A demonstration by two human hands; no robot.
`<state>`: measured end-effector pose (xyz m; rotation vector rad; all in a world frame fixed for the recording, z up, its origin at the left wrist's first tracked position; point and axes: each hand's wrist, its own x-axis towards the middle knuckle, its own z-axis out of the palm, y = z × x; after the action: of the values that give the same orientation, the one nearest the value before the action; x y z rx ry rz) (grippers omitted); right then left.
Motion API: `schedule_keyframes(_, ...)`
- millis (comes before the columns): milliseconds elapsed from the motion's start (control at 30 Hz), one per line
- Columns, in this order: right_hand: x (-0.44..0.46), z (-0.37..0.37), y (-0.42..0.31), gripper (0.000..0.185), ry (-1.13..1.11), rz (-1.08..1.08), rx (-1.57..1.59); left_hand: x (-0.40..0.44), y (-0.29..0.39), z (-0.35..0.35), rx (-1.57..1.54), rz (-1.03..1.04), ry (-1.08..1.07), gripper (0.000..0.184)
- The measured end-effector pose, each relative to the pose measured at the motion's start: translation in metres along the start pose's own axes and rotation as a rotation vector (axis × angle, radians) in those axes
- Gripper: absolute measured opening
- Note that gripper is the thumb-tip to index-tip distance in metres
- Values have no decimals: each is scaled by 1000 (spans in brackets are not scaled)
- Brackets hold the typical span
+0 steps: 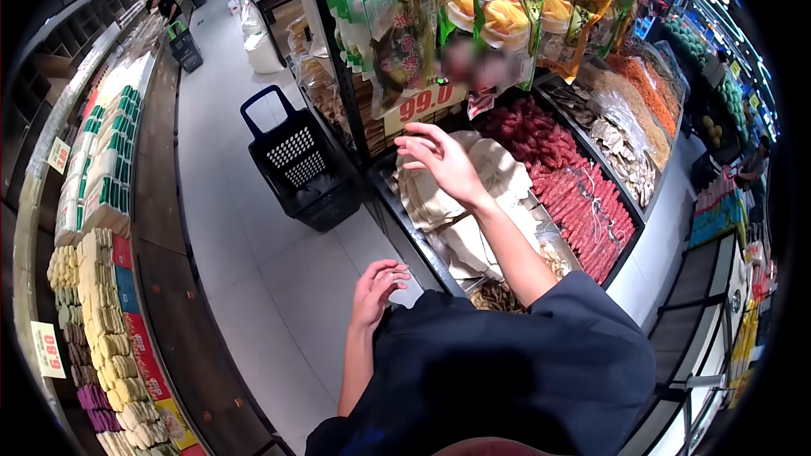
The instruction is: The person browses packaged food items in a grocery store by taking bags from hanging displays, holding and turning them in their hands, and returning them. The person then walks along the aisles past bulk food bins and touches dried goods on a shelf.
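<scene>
My right hand (441, 167) reaches out over the bin, fingers apart and loosely bent, with nothing in it. Beneath it lie flat, cream-coloured dried sheets (473, 241); whether the fingers touch them I cannot tell. A price sign reading 99.0 (427, 106) is just beyond the fingertips. Close to my body, my left hand (377, 291) hovers above the floor beside the bin, fingers slightly curled and apart, holding nothing. Red sausages (590, 219) fill the section right of the sheets. Green snack packets (507, 21) hang from hooks above.
A black shopping basket (304, 169) with a raised handle stands on the aisle floor, left of the bin. Shelves of noodle bundles (110, 329) and green-and-white packs (106, 169) line the left side. Farther off, a person (167, 7) is near another basket (186, 49).
</scene>
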<state>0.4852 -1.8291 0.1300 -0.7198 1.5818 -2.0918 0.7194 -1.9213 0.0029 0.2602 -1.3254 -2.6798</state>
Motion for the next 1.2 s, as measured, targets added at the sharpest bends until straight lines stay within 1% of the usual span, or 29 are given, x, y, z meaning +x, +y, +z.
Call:
schedule_keyframes(33,8,3,6,44,57,143,207,-1,1,1,1,2,6,29)
schedule_keyframes(67,16,2,4,46,-65,145,408,-2,1,2,0,13,-2,29)
schedule_keyframes(100,28,-1,11,36,-95,147,595,-2,2,2,0,28,-11,29)
schedule_keyframes(167,47,-5,18,30,-191,62,828,-6,1,2,-5,33,1,28)
schedule_keyframes(233,61,-7,19,24,-240,1,980,-7,1,0,-10,43,9,28)
schedule_keyframes(300,65,-4,19,19,-129,15,1000,-11,-3,-3,-19,32,35,27)
schedule_keyframes(333,63,-2,18,19,-133,16,1001,-12,-4,-5,-19,35,37,27)
schedule_keyframes(400,53,0,17,26,-196,-89,925,-12,-5,-7,-42,30,44,26)
schedule_keyframes(433,44,3,10,26,-199,-86,926,-12,-5,-7,-43,32,48,26)
schedule_keyframes(500,18,10,-14,41,-176,-166,853,-12,-6,-7,-48,40,31,27)
schedule_keyframes(533,7,8,-19,54,-138,-172,768,-12,-6,-7,-47,37,33,27)
schedule_keyframes(633,-34,0,-42,65,-61,-332,552,-8,-5,-7,-47,26,11,27)
schedule_keyframes(667,-46,-20,-25,68,120,-381,118,-7,-5,-7,-43,25,4,27)
schedule_keyframes(733,-75,-55,-7,76,123,-392,118,-4,-5,-5,-43,24,-5,26)
schedule_keyframes(767,-90,-53,-26,82,-55,-352,554,-2,-5,-5,-44,24,-23,27)
schedule_keyframes(833,-103,-61,-20,84,-81,-312,503,1,-4,-5,-47,28,-42,28)
schedule_keyframes(900,-113,-70,-10,87,-128,-233,411,4,-2,-3,-8,14,-147,44)
schedule_keyframes(933,-119,-74,-4,88,-148,-192,367,4,-2,1,-9,12,-147,44)
schedule_keyframes(1000,-124,-75,-3,91,-183,-113,278,7,5,22,-167,104,-262,64)
schedule_keyframes(1033,-119,-66,-2,80,-303,7,132,8,4,27,-167,100,-263,64)
schedule_keyframes(1067,-112,-53,-5,70,-438,108,-29,8,3,31,-216,136,-265,70)
schedule_keyframes(1100,-109,-40,2,61,-472,38,-224,8,1,34,-264,173,-267,76)
schedule_keyframes(1133,-106,-28,4,57,-539,7,-386,11,-10,26,-242,188,-230,74)
schedule_keyframes(1167,-104,-20,18,54,-565,40,-401,12,-15,21,-205,87,-36,64)
schedule_keyframes(1200,-102,-15,23,47,-559,114,-469,13,-19,15,-260,79,31,58)
